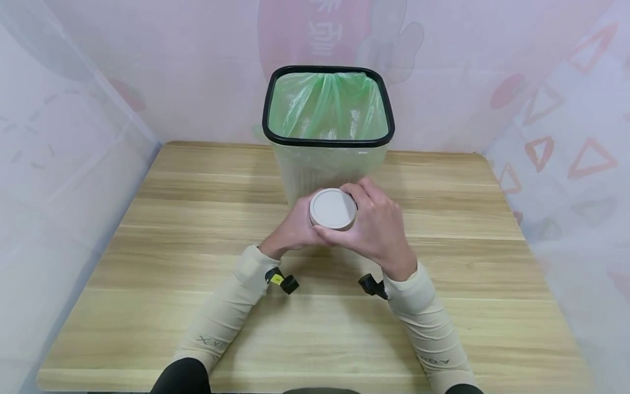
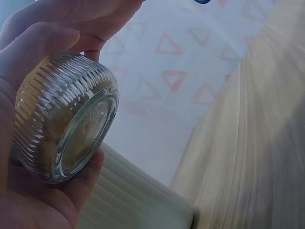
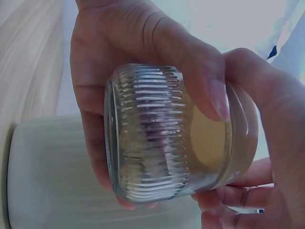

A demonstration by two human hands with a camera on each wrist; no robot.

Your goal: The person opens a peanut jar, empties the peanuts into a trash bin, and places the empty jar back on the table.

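Observation:
A ribbed clear glass jar is held between both hands above the table, in front of the bin. Its round off-white lid faces up toward the head view. Wrapped around the glass body is my left hand, its thumb across the ribs in the right wrist view. My right hand grips the lid's edge, thumb on the near side and fingers on the far side. Through the glass a tan tint shows in the left wrist view, where the jar's bottom faces the camera.
Right behind the hands stands a pale waste bin with a black rim and a green plastic liner. The wooden table ends at printed wall sheets at the back and sides.

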